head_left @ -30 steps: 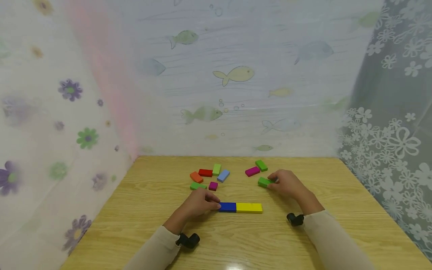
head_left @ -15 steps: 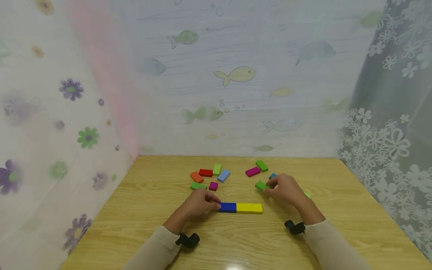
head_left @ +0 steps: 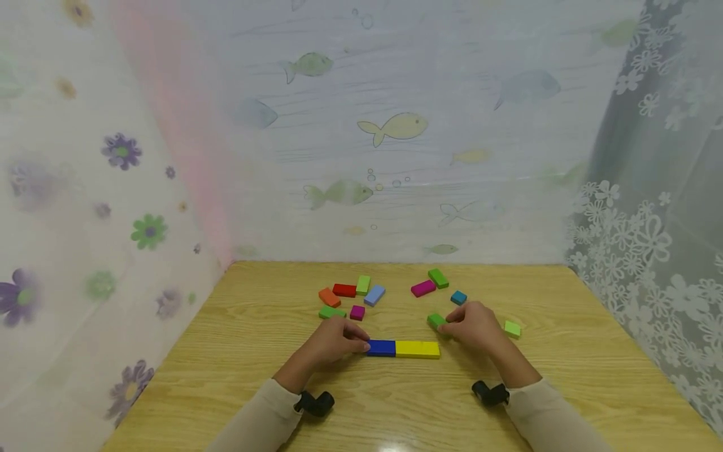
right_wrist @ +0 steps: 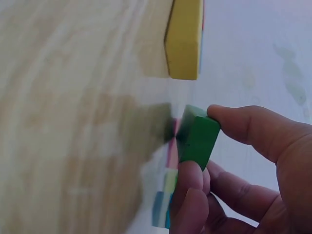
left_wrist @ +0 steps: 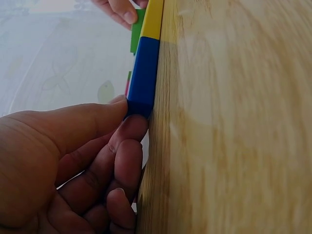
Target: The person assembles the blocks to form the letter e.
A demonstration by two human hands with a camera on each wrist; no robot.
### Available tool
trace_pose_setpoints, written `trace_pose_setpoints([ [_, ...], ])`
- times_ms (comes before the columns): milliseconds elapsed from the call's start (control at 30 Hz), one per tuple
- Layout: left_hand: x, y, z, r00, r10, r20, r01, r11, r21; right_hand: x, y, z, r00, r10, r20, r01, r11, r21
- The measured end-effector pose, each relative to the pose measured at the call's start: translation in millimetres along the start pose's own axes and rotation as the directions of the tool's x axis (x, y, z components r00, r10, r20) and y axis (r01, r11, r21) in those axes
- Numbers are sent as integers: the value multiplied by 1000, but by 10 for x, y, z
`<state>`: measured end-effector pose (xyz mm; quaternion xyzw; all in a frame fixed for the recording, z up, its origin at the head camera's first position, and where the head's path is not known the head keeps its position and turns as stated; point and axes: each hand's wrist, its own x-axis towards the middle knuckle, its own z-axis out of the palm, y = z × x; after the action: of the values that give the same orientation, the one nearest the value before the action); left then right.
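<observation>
A blue block (head_left: 381,348) and a yellow block (head_left: 417,349) lie end to end on the wooden table. My left hand (head_left: 334,339) pinches the left end of the blue block with thumb and index finger, the other fingers curled below, as the left wrist view shows. To the right and behind the yellow block, my right hand (head_left: 476,327) grips a green block (right_wrist: 199,138) by its right end, between thumb and fingers. In the right wrist view this green block is apart from the yellow block.
Several blocks lie behind my left hand, including an orange block (head_left: 329,297), a red block (head_left: 344,290) and a light blue block (head_left: 374,295). Farther right are a magenta block (head_left: 423,289), a blue-teal block (head_left: 459,297) and a lime block (head_left: 512,329). Patterned curtains surround the table (head_left: 271,402).
My right hand has drawn the green block toward me and slightly left, nearer the yellow block. The teal and lime blocks have come into sight. My left hand stays put.
</observation>
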<state>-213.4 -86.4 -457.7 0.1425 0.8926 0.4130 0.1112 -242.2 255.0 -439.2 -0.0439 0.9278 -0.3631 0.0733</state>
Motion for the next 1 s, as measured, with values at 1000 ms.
trace_pose_setpoints([
  [1000, 0, -7, 18, 1000, -12, -12, 12, 1000, -12, -30, 0, 43, 999, -6, 40, 8, 999, -34],
])
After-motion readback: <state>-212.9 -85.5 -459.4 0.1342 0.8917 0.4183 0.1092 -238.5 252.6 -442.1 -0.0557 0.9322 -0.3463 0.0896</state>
